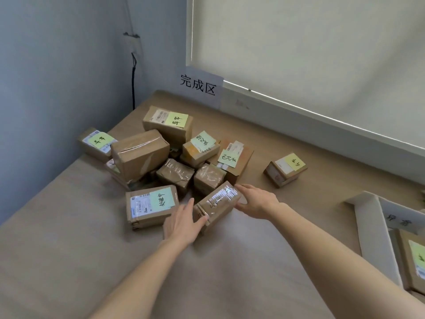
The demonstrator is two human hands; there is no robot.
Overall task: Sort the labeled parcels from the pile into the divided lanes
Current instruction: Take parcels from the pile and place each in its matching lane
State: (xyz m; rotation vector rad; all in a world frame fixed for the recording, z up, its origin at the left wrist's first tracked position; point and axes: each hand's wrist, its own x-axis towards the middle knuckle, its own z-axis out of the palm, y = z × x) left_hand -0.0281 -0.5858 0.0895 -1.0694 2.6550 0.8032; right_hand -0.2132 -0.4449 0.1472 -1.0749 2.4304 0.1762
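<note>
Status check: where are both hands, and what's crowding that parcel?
Left hand and right hand clasp the taped parcel at its ends. No sticky note visible on top. Green-note parcel close at left, pile right behind.

Both hands closed on 1 small taped parcel [216, 203] at the near edge of the pile [165, 153]: left hand [184, 223] pressed flat against its near-left end, right hand [257, 201] cupped round its far-right end. Just left of that parcel, touching the left hand, a flat box with a green note [150, 207]. Well right of it, 1 box with a yellow note [286, 169], apart from the pile. Further right and nearer, white lane dividers [372, 226] with 1 parcel [411, 261] inside. Beyond the pile, a paper sign [199, 85] on the wall.
</note>
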